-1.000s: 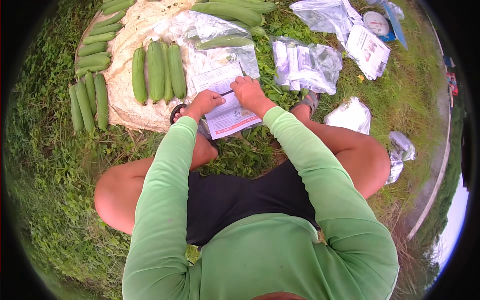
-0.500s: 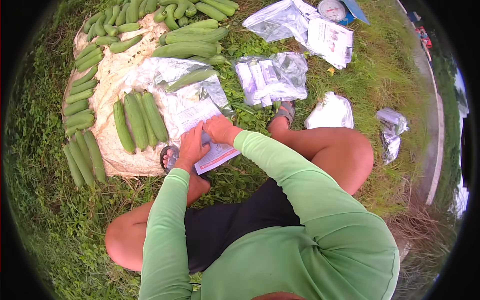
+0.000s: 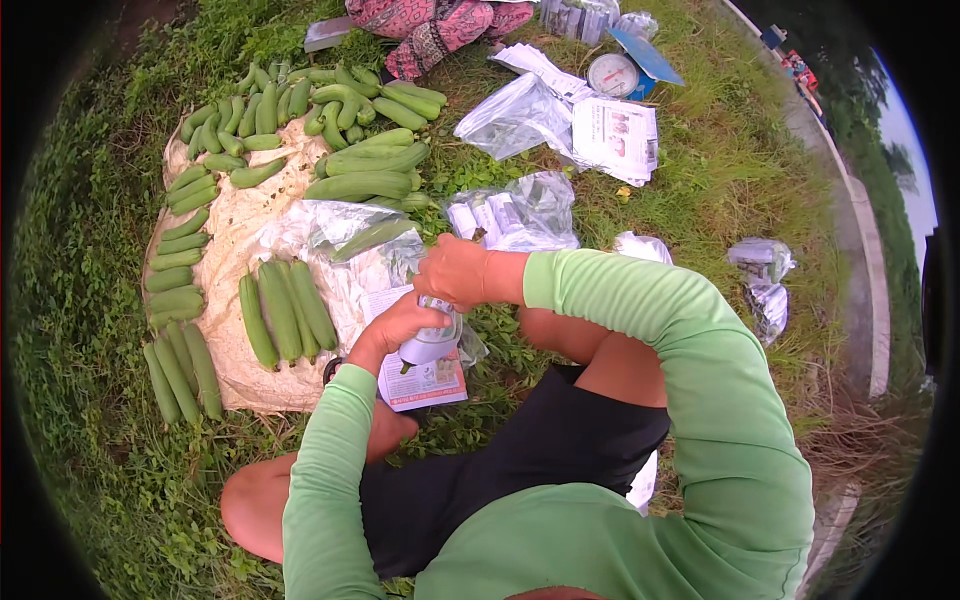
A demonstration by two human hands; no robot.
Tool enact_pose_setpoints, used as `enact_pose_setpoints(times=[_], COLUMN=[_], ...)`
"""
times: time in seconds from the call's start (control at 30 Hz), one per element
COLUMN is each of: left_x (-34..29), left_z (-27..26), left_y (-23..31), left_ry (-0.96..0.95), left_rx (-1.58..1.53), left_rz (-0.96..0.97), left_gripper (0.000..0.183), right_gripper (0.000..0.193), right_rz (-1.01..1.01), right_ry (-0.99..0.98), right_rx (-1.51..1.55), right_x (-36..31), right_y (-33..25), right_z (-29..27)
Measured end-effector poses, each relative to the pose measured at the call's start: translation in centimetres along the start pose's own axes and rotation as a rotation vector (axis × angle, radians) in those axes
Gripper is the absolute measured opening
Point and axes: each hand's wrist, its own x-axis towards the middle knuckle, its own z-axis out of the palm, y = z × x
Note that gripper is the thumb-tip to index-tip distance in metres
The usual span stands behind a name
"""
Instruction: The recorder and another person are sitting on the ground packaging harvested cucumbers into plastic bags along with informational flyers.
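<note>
Both hands hold a sponge gourd wrapped in newspaper (image 3: 430, 349), tilted, with a dark green end poking out of the lower paper edge. My left hand (image 3: 396, 326) is closed around its left side. My right hand (image 3: 458, 272) is closed at its upper end; the fingertips are partly hidden. Under it lies a flat newspaper sheet (image 3: 392, 390) with a reddish lower edge. Just beyond the hands, a clear plastic bag (image 3: 335, 218) has a bare green gourd (image 3: 374, 240) in or under it. Several long gourds (image 3: 278, 312) lie side by side to the left.
A pale sheet (image 3: 235, 385) on the grass carries rows of gourds (image 3: 180, 275). Bagged wrapped bundles (image 3: 510, 215) lie beyond my right hand. Farther off are newspapers (image 3: 615, 135), a dial scale (image 3: 613, 75) and a person in patterned clothing (image 3: 440, 30). Another bag (image 3: 765, 265) lies right.
The hands, pressed on the flat newspaper before, are now raised around a wrapped gourd. My right elbow has swung outward. The view has tilted up, bringing the other person's clothing in.
</note>
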Motion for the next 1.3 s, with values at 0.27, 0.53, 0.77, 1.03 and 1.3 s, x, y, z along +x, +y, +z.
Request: enact_pose_setpoints(times=[0.27,0.53,0.77,1.03,1.3], left_x=[-0.3,-0.4,-1.4,3.3,7.2], left_z=[8.5,4.7,8.6,6.5,10.7], left_y=[6.2,5.9,10.0,9.5,10.9], left_ry=[0.391,0.156,0.367,0.357,0.184], left_rx=[1.208,0.611,0.985,-0.629,-0.621], left_rz=[0.392,0.252,0.235,0.519,0.608], left_gripper=[0.082,0.065,0.053,0.044,0.061], right_gripper=[0.060,0.059,0.039,0.098,0.060], right_rz=[0.438,0.247,0.341,0.614,0.698], right_ry=[-0.594,-0.186,-0.360,0.278,0.063], right_rx=[0.760,0.052,0.352,0.414,0.386], right_x=[-6.7,-7.8,-8.3,-9.2,-11.5], right_y=[2.1,-0.3,0.9,1.8,3.4], right_z=[-5.6,-8.3,-10.1,-13.2,-12.3])
